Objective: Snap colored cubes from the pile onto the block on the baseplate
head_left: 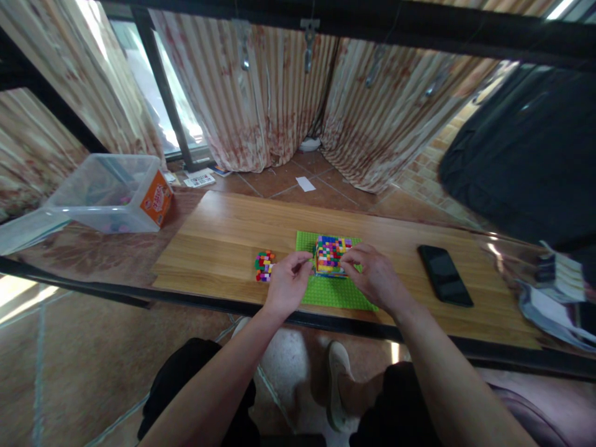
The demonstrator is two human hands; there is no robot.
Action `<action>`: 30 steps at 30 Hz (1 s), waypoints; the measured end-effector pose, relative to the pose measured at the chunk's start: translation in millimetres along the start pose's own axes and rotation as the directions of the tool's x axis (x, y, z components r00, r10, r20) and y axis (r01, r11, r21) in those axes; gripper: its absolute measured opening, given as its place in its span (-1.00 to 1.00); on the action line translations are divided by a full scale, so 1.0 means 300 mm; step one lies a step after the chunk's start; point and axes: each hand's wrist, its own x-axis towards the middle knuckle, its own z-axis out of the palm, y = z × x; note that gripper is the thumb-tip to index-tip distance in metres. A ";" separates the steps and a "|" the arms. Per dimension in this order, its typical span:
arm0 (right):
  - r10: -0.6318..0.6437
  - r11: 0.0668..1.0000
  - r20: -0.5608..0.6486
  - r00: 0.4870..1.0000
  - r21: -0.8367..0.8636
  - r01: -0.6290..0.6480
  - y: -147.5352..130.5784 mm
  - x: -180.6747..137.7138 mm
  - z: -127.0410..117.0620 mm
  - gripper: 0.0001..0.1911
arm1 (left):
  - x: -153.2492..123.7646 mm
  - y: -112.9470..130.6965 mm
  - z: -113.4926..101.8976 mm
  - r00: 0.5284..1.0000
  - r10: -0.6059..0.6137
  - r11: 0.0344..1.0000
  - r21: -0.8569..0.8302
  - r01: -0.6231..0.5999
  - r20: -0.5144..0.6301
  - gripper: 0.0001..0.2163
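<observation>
A block-shaped build of small multicoloured toy bricks [329, 253] stands on a green studded baseplate [338, 296]. At its left side is my left hand [289, 276], with thumb and forefinger pinched close together; whatever lies between them is too small to name. My right hand [370, 270] reaches to the build's right front corner, its fingertips pinched against or just before the bricks. I cannot make out whether a brick is in them. A small cluster of coloured bricks [264, 266] lies on the wooden board, just left of my left hand and partly hidden by it.
A black phone [445, 275] lies on the wooden board [223, 230] to the right. At the far left stands a clear plastic bin [109, 192] with an orange label. Packets [559, 295] lie at the right end. Curtains hang beyond the table.
</observation>
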 end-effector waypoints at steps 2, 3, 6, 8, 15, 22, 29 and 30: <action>0.005 1.000 0.008 1.000 0.003 -0.005 -0.003 0.001 -0.002 -0.79 | -0.001 0.001 0.001 1.000 -0.002 1.000 -0.019 0.002 0.017 -0.87; 0.009 1.000 0.012 1.000 0.002 -0.009 -0.004 0.001 -0.002 -0.79 | -0.002 0.001 0.001 1.000 0.003 1.000 -0.029 -0.002 0.028 -0.87; 0.020 1.000 0.027 0.999 0.003 -0.020 -0.002 0.003 -0.001 -0.79 | -0.006 0.001 0.003 0.998 0.034 0.999 -0.043 -0.032 0.056 -0.87; 0.035 0.999 0.032 0.999 0.004 -0.035 0.000 0.003 0.002 -0.79 | -0.011 0.006 0.004 0.996 0.058 0.998 -0.024 -0.057 0.070 -0.87; 0.077 0.982 -0.061 0.995 0.179 -0.065 -0.045 -0.005 0.001 -0.83 | -0.012 0.031 -0.002 0.979 0.196 0.978 0.064 -0.199 0.060 -0.90; 0.096 0.904 0.019 0.995 0.417 -0.095 -0.119 0.005 0.008 -0.87 | -0.001 0.028 0.007 0.988 0.133 0.988 -0.083 -0.127 0.075 -0.90; 0.113 0.905 -0.014 0.993 0.414 -0.097 -0.050 -0.007 -0.027 -0.84 | -0.006 0.025 0.038 0.993 0.008 0.980 -0.200 0.016 0.119 -0.78; 0.136 0.908 -0.011 0.991 0.400 -0.120 -0.031 -0.013 -0.041 -0.83 | -0.006 0.022 0.038 0.994 0.012 0.984 -0.176 0.007 0.105 -0.76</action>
